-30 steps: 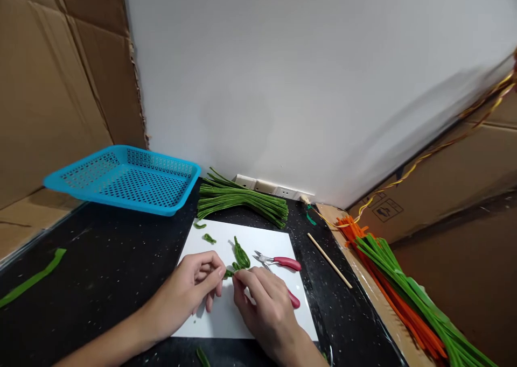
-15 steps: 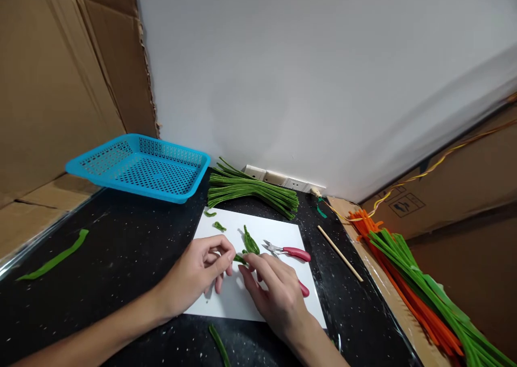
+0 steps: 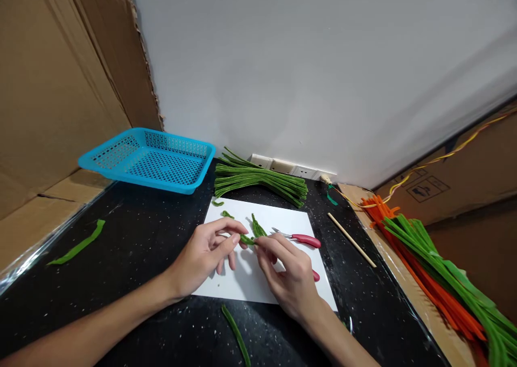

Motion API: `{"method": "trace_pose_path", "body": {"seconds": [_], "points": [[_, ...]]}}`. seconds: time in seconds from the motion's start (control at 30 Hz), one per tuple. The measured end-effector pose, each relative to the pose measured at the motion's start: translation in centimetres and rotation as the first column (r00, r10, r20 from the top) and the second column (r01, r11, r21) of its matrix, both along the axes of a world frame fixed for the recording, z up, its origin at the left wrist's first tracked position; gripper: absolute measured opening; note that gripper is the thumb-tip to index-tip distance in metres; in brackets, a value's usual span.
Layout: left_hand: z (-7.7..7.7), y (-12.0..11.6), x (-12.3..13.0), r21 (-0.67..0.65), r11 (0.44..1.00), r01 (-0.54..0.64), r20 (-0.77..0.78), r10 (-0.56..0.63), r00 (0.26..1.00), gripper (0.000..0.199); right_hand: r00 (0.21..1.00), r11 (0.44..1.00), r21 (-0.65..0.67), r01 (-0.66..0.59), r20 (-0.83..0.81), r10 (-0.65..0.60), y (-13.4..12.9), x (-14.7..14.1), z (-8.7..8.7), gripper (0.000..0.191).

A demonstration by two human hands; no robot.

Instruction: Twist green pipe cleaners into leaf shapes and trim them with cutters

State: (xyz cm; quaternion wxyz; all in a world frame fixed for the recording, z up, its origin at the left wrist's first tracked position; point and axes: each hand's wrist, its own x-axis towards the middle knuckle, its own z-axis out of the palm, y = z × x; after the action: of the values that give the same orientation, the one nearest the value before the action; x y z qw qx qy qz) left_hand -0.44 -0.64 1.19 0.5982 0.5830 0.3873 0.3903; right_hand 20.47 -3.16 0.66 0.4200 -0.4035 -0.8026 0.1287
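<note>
Between my hands is a short piece of twisted green pipe cleaner (image 3: 246, 240). My left hand (image 3: 210, 254) pinches its left end between thumb and forefinger. The fingertips of my right hand (image 3: 288, 273) close on its right end. Just beyond, a leaf-shaped green pipe cleaner piece (image 3: 257, 225) lies on the white sheet (image 3: 242, 286). Two small green bits, one a curved strip (image 3: 217, 203) and one a little loop (image 3: 227, 214), rest near the sheet's far left corner. Pliers with red handles (image 3: 306, 240) lie on the sheet, partly hidden behind my right hand.
A bundle of green pipe cleaners (image 3: 260, 180) lies by the wall sockets (image 3: 283, 166). The blue basket (image 3: 161, 186) stands at back left. A wooden stick (image 3: 351, 239), orange stems (image 3: 436, 297) and bright green stems (image 3: 448, 281) are at right. Loose green strips (image 3: 78, 247) lie on the black table.
My hands have come closer together, and both now pinch the twisted green piece, which shows more clearly between them. The whole view has shifted slightly.
</note>
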Motion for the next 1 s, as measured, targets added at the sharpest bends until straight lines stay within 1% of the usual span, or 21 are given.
{"method": "trace_pose_path", "body": {"seconds": [0.07, 0.13, 0.23, 0.3, 0.37, 0.43, 0.5, 0.57, 0.6, 0.7, 0.77, 0.9, 1.0], "points": [[0.2, 0.1, -0.1, 0.033, 0.999, -0.009, -0.037, 0.01, 0.999, 0.026, 0.999, 0.998, -0.069, 0.011, -0.038, -0.014, -0.1, -0.2, 0.3, 0.015], [0.2, 0.2, -0.1, 0.052, 0.998, -0.019, -0.054, 0.022, 0.998, 0.024, 0.996, 0.986, -0.168, 0.015, -0.081, -0.029, -0.2, -0.3, 0.5, 0.014], [-0.1, 0.4, -0.1, 0.046, 0.998, -0.03, -0.037, 0.032, 0.999, 0.026, 0.989, 0.947, -0.322, 0.015, -0.136, -0.062, -0.2, -0.4, 0.6, 0.023], [-0.3, 0.7, -0.1, 0.028, 0.998, -0.054, -0.022, 0.055, 0.998, 0.03, 0.987, 0.927, -0.375, 0.012, -0.146, -0.072, -0.2, -0.4, 0.7, 0.029], [-0.3, 1.0, -0.2, -0.002, 0.994, -0.107, 0.005, 0.107, 0.994, 0.035, 0.988, 0.924, -0.381, 0.022, -0.132, -0.078, -0.1, -0.3, 0.6, 0.032], [-0.1, 1.3, -0.3, -0.033, 0.982, -0.185, 0.052, 0.187, 0.981, 0.038, 0.99, 0.932, -0.361, 0.035, -0.114, -0.081, -0.1, -0.2, 0.5, 0.031], [0.1, 1.5, -0.4, -0.059, 0.965, -0.254, 0.096, 0.258, 0.961, 0.038, 0.99, 0.943, -0.33, 0.043, -0.11, -0.084, -0.1, -0.2, 0.4, 0.027], [0.2, 1.4, -0.4, -0.068, 0.963, -0.262, 0.114, 0.268, 0.957, 0.037, 0.986, 0.948, -0.317, 0.045, -0.141, -0.094, -0.1, -0.2, 0.4, 0.018], [0.2, 1.3, -0.3, -0.068, 0.969, -0.238, 0.112, 0.244, 0.963, 0.036, 0.98, 0.944, -0.327, 0.037, -0.172, -0.098, -0.1, -0.3, 0.4, 0.015], [0.1, 0.7, 0.0, -0.062, 0.993, -0.098, 0.083, 0.103, 0.991, 0.034, 0.958, 0.92, -0.392, -0.029, -0.273, -0.086, -0.1, -0.3, 0.5, 0.019], [0.0, 0.3, 0.2, -0.057, 0.998, -0.01, 0.072, 0.015, 0.997, 0.032, 0.955, 0.906, -0.416, -0.075, -0.29, -0.054, -0.1, -0.4, 0.8, 0.016], [-0.2, 0.2, 0.3, -0.085, 0.991, 0.107, 0.093, -0.099, 0.991, 0.031, 0.95, 0.879, -0.455, -0.144, -0.311, -0.005, 0.0, -0.4, 1.2, 0.023], [-0.1, 0.3, 0.1, -0.105, 0.971, 0.213, 0.089, -0.204, 0.975, 0.035, 0.94, 0.86, -0.475, -0.184, -0.342, 0.013, 0.1, -0.3, 1.3, 0.022]]}}
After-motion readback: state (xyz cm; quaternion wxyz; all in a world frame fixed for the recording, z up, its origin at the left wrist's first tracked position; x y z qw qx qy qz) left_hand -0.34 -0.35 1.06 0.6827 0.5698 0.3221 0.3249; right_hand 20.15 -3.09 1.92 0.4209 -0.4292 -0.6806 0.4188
